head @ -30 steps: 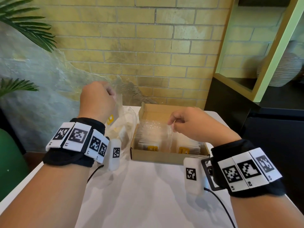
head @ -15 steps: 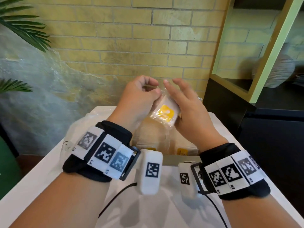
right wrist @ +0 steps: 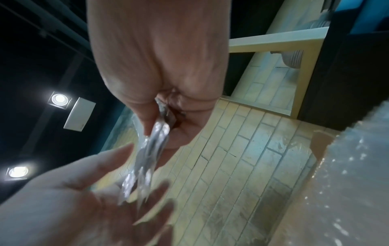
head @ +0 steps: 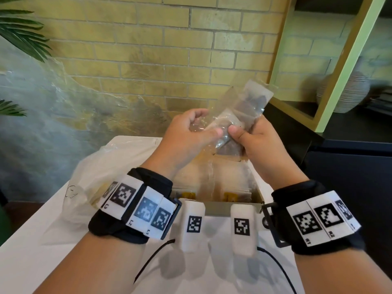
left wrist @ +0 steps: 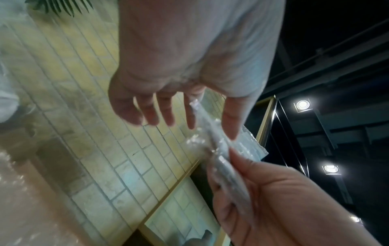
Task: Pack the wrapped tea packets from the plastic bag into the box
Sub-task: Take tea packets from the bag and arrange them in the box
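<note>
Tea packets (head: 244, 112), raised above the box (head: 214, 183): right hand (head: 254, 139) pinches them, left hand (head: 191, 132) cups loosely alongside, fingers relaxed.

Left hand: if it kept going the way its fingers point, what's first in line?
The wrapped tea packets that the right hand grips. The left hand already has its thumb at their lower end; depth beyond them is unclear.
</note>
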Motion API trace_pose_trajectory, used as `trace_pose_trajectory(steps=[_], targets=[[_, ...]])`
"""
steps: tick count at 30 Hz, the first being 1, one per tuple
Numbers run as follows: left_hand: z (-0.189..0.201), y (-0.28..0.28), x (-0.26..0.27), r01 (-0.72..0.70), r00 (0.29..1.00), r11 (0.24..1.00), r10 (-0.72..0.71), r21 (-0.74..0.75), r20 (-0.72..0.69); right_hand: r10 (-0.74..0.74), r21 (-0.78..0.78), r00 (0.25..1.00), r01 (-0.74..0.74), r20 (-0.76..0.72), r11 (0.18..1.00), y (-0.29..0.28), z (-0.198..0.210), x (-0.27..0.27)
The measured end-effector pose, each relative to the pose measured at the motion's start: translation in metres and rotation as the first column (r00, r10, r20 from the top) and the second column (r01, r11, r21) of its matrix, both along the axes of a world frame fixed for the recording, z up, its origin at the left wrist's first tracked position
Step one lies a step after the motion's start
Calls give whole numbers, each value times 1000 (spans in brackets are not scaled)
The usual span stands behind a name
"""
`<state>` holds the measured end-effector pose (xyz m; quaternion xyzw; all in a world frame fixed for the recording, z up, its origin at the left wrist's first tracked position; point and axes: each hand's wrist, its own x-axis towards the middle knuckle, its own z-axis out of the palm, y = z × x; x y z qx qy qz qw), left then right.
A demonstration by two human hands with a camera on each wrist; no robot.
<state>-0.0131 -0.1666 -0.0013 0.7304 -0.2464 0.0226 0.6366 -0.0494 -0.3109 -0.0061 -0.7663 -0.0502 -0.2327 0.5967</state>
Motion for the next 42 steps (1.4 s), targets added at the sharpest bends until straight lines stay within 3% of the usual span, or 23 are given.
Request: trace_pose_trajectory(steps=[4, 10, 17, 19, 21, 24, 26, 30, 36, 42], targets=[[-1, -1, -5, 211, 966, 977, -212, -22, -147, 133, 120, 991, -132, 3, 984, 4, 3, -3], [-4, 2, -4, 206, 965, 976, -215, -72, -150, 112, 157, 993, -103, -49, 982, 11, 4, -8], [-7, 6, 3, 58, 997, 997, -61, -47, -50, -243, 59, 969, 240, 40, 969, 14, 6, -5], [-9, 6, 5, -45, 998, 999, 45, -6, 51, -198, 42, 980, 197, 3, 979, 16, 6, -7], [-11, 5, 5, -129, 974, 990, 117, 53, 193, -43, 11, 994, 44, -101, 999, 21, 6, -9], [-12, 3, 0, -208, 918, 960, 126, 186, 375, 124, 0, 972, -127, -198, 992, 27, 4, -11], [-12, 1, -4, -225, 888, 942, 92, 249, 451, 144, -13, 964, -150, -223, 989, 29, 3, -10], [-12, -1, -9, -225, 869, 920, 40, 320, 494, 105, 12, 971, -105, -214, 994, 31, 1, -7], [-13, 3, -5, -135, 868, 945, -32, 298, 496, 120, 131, 984, -103, -132, 986, 28, 6, -9], [-11, 7, -2, -157, 880, 933, -17, 325, 474, 106, 333, 989, -65, -107, 941, 19, 7, -6]])
